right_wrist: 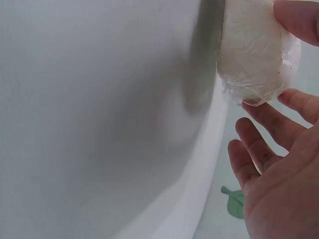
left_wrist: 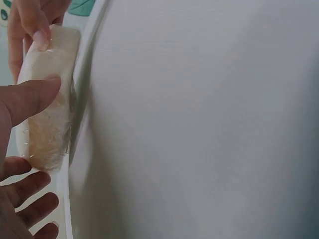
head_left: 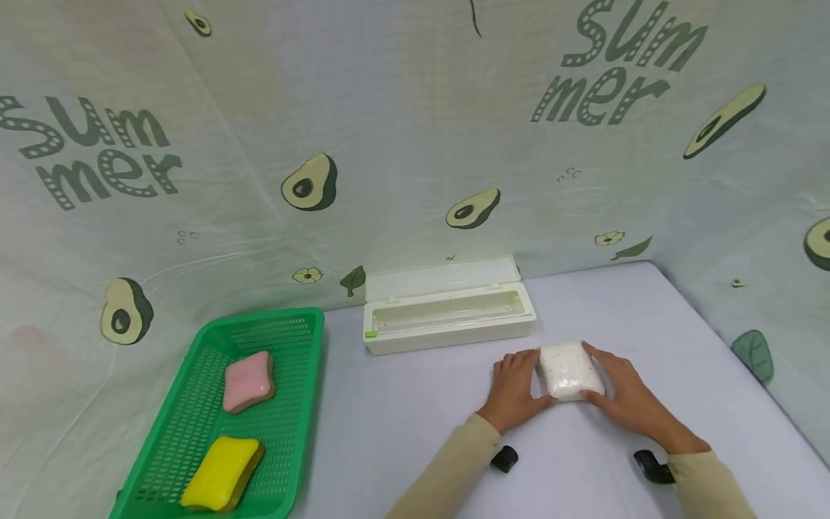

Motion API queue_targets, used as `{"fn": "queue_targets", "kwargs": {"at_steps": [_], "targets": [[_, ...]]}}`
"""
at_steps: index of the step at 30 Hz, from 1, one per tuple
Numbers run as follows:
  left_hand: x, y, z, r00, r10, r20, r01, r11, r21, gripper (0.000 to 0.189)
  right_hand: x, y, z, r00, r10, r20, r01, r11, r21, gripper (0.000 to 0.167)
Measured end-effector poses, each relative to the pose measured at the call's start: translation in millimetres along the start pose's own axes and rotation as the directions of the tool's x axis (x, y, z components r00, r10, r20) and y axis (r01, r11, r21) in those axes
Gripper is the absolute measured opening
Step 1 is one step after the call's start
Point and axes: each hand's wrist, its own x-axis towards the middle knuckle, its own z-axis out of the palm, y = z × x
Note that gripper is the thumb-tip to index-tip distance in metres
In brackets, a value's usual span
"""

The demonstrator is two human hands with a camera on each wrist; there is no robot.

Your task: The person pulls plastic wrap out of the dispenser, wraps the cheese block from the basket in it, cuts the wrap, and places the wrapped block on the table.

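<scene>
A white, block-shaped sponge [head_left: 569, 371] wrapped in clear plastic film is held between both hands, over the right part of the table. My left hand [head_left: 514, 389] grips its left side, thumb at the near edge and fingertips at the far left corner. On the other side, my right hand [head_left: 629, 396] holds it the same way, thumb near and index finger at the far right corner. Crinkled film [right_wrist: 254, 92] shows at the end in the right wrist view. In the left wrist view the wrapped sponge [left_wrist: 52, 114] has a tan patch along its side.
Behind the hands stands a long white cling film dispenser [head_left: 447, 339] with its lid raised and a green slider at its left end. A green basket [head_left: 314, 389] at left holds a pink sponge [head_left: 248, 380] and a yellow sponge [head_left: 220, 472]. Printed cloth [head_left: 389, 130] hangs behind the table.
</scene>
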Motion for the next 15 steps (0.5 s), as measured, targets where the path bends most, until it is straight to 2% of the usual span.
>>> {"fn": "queue_targets", "kwargs": {"at_steps": [10,15], "targets": [[24.5,15.4,8.1,1.000,-0.004,-0.002,0.004,0.999,0.041,0.082,3.7,21.0,-9.3,0.999,-0.030,-0.046,0.030,1.000,0.008,0.087],[35.1,20.2,10.6,1.000,-0.014,0.006,0.014,0.998,0.062,0.083,8.6,29.6,-10.9,0.994,-0.067,-0.088,0.070,0.997,0.032,0.086]]}}
